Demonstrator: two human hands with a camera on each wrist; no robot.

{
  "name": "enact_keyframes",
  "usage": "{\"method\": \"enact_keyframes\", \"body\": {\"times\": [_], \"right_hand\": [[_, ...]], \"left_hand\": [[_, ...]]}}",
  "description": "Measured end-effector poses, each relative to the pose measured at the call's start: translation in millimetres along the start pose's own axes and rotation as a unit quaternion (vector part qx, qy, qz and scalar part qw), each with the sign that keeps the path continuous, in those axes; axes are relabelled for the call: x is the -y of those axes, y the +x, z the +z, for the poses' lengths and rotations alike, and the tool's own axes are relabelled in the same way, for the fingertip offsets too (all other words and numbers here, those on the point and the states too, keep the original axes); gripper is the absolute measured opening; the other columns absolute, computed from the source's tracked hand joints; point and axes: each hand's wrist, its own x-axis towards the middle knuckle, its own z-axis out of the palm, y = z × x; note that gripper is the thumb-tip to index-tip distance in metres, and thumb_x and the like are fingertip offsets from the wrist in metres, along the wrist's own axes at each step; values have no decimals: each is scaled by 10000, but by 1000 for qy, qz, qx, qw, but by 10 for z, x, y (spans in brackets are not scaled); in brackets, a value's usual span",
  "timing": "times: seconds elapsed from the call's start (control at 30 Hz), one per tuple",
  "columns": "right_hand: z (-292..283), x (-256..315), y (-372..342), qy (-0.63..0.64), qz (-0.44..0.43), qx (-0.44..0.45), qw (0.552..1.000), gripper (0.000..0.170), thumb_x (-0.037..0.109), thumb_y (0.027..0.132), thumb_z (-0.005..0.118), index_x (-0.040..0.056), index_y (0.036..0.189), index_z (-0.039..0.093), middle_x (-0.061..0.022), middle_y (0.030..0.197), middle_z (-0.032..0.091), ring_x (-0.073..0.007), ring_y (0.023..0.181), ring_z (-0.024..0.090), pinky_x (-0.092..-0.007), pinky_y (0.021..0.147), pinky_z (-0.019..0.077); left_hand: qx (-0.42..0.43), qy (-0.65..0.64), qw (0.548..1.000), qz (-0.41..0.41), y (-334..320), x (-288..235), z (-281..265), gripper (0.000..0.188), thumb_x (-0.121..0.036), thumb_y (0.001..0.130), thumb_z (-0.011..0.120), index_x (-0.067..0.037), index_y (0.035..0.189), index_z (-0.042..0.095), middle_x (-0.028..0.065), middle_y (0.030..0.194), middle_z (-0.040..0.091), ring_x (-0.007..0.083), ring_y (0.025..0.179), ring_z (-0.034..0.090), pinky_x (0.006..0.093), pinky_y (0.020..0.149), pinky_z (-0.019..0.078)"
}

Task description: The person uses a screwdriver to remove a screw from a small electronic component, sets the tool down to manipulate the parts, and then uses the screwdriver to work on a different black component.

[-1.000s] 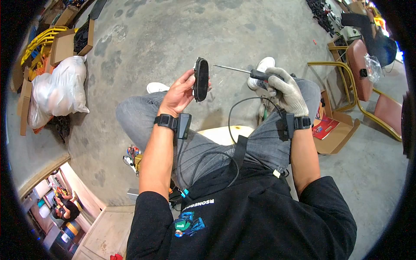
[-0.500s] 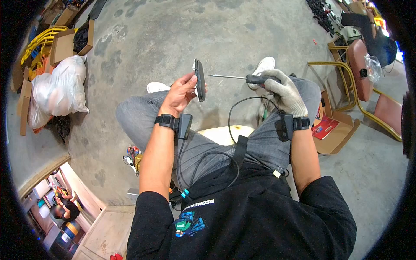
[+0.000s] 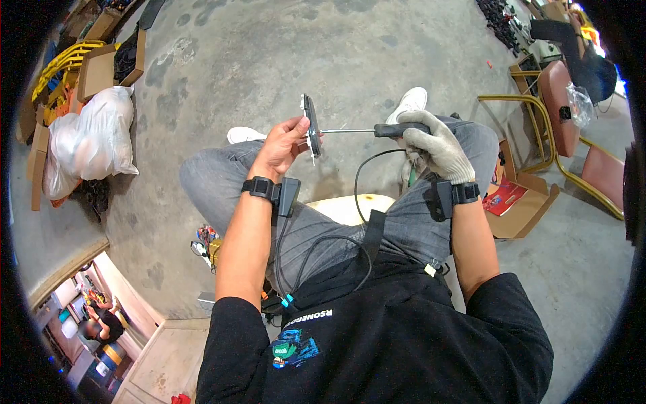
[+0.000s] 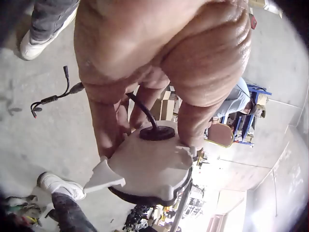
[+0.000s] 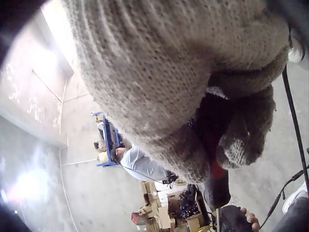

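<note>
My bare left hand (image 3: pixel 281 145) holds an oval lamp-like unit (image 3: pixel 311 128) upright on edge, thumb and fingers round its sides. The left wrist view shows its pale back housing (image 4: pixel 149 159), with a black cable (image 4: pixel 142 108) leaving through a round rubber grommet (image 4: pixel 157 133). In my gloved right hand (image 3: pixel 437 145) is a screwdriver (image 3: pixel 402 130), gripped by its black handle. Its metal shaft (image 3: pixel 350 130) points left, the tip right at the unit's dark front side. The right wrist view shows the unit's dark face (image 5: pixel 236 220) beyond the handle (image 5: pixel 217 191).
Cable connectors (image 4: pixel 50 99) hang below the left hand. A wrist-camera cable (image 3: pixel 356 182) loops by the right knee. A white plastic bag (image 3: pixel 101 135) and cartons stand left; an open cardboard box (image 3: pixel 531 212) and chairs (image 3: pixel 558 111) stand right. Other people are in the background.
The unit has turned from showing its dark face to nearly edge-on. The screwdriver has moved left and levelled, bringing its tip from apart up to the unit.
</note>
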Motion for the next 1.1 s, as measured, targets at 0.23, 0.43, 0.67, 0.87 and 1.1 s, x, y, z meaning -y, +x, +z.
{"method": "enact_keyframes", "body": {"times": [0.23,0.43,0.67,0.87,1.1], "right_hand": [[22,9,-3,-14,-17,1,1000,376,161,859,711,8,1198,653,-40,921,610,-111,780,569,-246,726,466],[20,12,-6,-50,-7,-4,999,382,187,864,705,10,1199,656,-37,892,616,-111,773,574,-247,727,471],[16,-9,6,-67,-13,-6,998,398,202,861,702,9,1206,657,-36,886,623,-110,778,581,-248,730,475],[21,2,2,-76,-10,-5,997,400,195,859,700,3,1207,657,-36,897,621,-113,793,584,-251,736,475],[37,29,-14,-79,-16,3,997,400,168,857,706,-6,1213,653,-43,934,620,-118,815,584,-253,748,477]], "left_hand": [[-22,7,1000,-2,-9,7,36,358,-331,1006,652,-3,1148,627,137,1000,730,252,929,741,369,825,601],[-20,9,1000,-3,6,28,4,374,-335,1003,654,-5,1175,624,125,998,729,249,925,741,368,825,601],[-7,17,1000,-14,24,48,-3,512,-360,960,720,24,1275,596,84,1018,719,201,929,718,360,843,573],[-6,20,1000,-14,19,45,5,484,-357,965,714,13,1260,611,71,999,716,198,922,717,358,841,570],[-23,29,999,-9,17,52,29,380,-353,1002,651,-7,1155,624,109,993,731,222,901,739,335,791,597]]}}
